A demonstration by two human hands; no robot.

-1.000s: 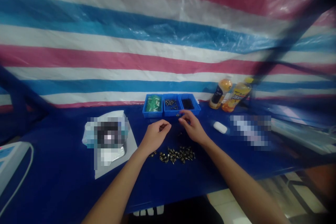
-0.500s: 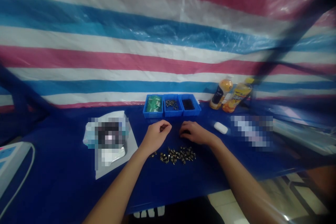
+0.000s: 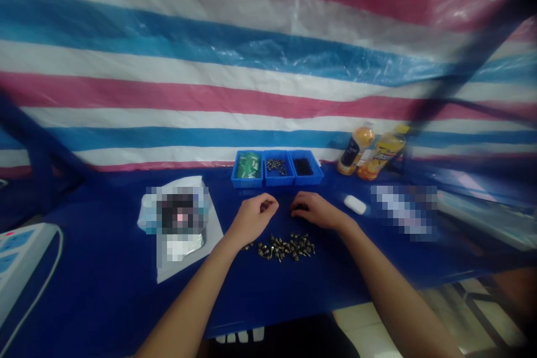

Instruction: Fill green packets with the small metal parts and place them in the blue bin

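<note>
Grip could not be confirmed: the left hand (image 3: 253, 219) and right hand (image 3: 316, 211) sat curled on the dark blue tabletop (image 3: 104, 268), below three blue plastic bins (image 3: 277, 182), just behind a loose pile of small dark metal fittings (image 3: 285, 248).

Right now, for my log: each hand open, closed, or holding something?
Left hand: closed, curled; anything held is hidden.
Right hand: closed, curled; anything held is hidden.

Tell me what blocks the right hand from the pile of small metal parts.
Nothing visible does. The right hand rests just behind the pile of metal parts, with only the blue table cover showing between them.
</note>
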